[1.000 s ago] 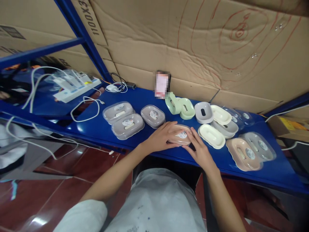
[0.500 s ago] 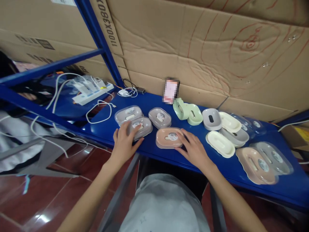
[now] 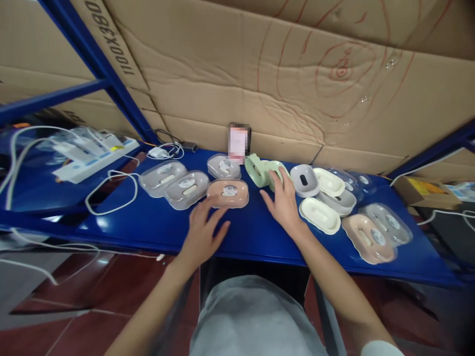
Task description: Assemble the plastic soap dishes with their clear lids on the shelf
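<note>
One pink oval plastic soap case with clear lid (image 3: pixel 227 192) on blue metal shelf (image 3: pixel 156 222), just beyond left hand (image 3: pixel 203 232), fingers spread, empty; right hand (image 3: pixel 284 200) open, fingertips on one of two green soap dishes (image 3: pixel 276 173); three grey lidded cases (image 3: pixel 187 188) leftward.

White plastic power strip (image 3: pixel 92 154) with looping white cables (image 3: pixel 111 190) at nine o'clock on a glossy blue metal shelf (image 3: pixel 156 225); creased brown cardboard sheet (image 3: pixel 282 79) scrawled with red lines at twelve o'clock
</note>
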The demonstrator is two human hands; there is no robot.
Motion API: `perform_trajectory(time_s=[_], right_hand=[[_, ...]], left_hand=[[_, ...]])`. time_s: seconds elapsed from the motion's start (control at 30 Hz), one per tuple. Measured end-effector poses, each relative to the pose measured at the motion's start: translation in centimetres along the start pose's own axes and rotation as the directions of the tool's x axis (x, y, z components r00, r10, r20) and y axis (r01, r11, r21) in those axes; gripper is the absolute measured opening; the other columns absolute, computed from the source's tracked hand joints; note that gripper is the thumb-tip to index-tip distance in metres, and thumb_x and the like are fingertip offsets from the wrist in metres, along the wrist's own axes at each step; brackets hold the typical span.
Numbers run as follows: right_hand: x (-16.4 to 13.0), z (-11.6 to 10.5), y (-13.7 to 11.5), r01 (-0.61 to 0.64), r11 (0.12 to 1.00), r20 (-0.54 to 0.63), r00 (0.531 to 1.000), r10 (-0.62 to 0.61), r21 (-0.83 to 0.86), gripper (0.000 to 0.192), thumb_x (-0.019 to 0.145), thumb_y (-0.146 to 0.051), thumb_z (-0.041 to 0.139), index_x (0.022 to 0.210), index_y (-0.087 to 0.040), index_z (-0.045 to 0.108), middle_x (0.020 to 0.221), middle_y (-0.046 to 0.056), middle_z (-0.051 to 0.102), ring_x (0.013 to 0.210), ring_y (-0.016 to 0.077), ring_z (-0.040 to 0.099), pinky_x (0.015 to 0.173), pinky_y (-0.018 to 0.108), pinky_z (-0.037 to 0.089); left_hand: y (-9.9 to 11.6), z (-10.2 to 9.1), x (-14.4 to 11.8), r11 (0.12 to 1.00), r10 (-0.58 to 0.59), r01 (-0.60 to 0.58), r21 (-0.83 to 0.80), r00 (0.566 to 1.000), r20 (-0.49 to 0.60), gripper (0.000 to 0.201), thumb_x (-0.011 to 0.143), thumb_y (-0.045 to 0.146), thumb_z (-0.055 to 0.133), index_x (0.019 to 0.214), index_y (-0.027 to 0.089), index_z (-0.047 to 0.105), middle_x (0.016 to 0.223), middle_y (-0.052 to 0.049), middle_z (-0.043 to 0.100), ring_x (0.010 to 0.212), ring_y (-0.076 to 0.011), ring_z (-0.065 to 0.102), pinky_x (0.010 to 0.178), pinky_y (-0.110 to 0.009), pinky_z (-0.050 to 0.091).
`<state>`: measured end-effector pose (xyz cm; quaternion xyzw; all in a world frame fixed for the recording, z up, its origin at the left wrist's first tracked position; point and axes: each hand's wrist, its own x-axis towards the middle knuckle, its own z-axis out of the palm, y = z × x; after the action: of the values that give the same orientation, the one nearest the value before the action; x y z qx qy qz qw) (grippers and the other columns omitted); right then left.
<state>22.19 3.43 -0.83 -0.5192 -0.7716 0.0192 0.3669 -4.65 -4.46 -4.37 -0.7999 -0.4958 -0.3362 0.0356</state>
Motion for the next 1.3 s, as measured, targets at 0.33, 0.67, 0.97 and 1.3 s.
perform_trajectory(time_s=[0.33, 0.67, 0.97, 1.3], right_hand=[[1.2, -1.9, 2.0, -0.326, 0.932, 0.119, 0.943, 0.310, 0.159, 0.046, 0.099, -0.041, 0.061, 0.137, -0.017, 0.066, 0.089, 0.006, 0.078, 0.070, 0.0227, 0.072, 0.075, 0.037, 0.061], [-9.5, -8.3, 3.6, -0.062, 0.956, 0.135, 0.985, 0.104, -0.286, 0.045, 0.112, -0.044, 0.049, 0.147, -0.021, 0.065, 0.144, 0.016, 0.070, 0.133, 0.0361, 0.064, 0.112, 0.057, 0.050], [-15.7, -8.3, 1.5, -0.014, 1.000, 0.271, 0.963, 0.007, 0.024, 0.063, 0.112, -0.030, 0.050, 0.171, -0.033, 0.030, 0.169, 0.010, 0.048, 0.156, 0.0281, 0.047, 0.124, 0.052, 0.049], [-14.5, -6.8, 2.8, -0.075, 0.996, 0.130, 0.988, 0.080, -0.042, 0.052, 0.106, -0.040, 0.063, 0.156, -0.030, 0.053, 0.178, 0.014, 0.030, 0.163, 0.0363, 0.034, 0.125, 0.062, 0.045]], left_hand=[[4.4, 1.3, 0.1, 0.996, 0.059, -0.068, 0.056, 0.987, 0.151, 0.047, 0.109, 0.032, 0.058, 0.155, 0.026, 0.057, 0.169, -0.020, 0.044, 0.157, -0.0380, 0.043, 0.127, -0.065, 0.031], [6.4, 1.6, 0.2, 0.960, 0.281, -0.270, -0.078, 0.929, 0.242, 0.043, 0.110, 0.023, 0.055, 0.152, 0.027, 0.058, 0.155, -0.010, 0.063, 0.147, -0.0330, 0.054, 0.126, -0.059, 0.031], [8.0, 1.5, 0.9, 0.969, 0.174, -0.183, -0.165, 0.982, -0.072, 0.020, 0.108, 0.033, 0.064, 0.123, 0.022, 0.072, 0.107, -0.007, 0.076, 0.101, -0.0218, 0.070, 0.100, -0.043, 0.047], [10.2, 5.5, 5.8, 0.893, 0.433, -0.395, -0.216, 0.884, 0.173, 0.032, 0.112, 0.023, 0.051, 0.141, 0.023, 0.064, 0.134, -0.010, 0.073, 0.130, -0.0247, 0.065, 0.121, -0.050, 0.038]])
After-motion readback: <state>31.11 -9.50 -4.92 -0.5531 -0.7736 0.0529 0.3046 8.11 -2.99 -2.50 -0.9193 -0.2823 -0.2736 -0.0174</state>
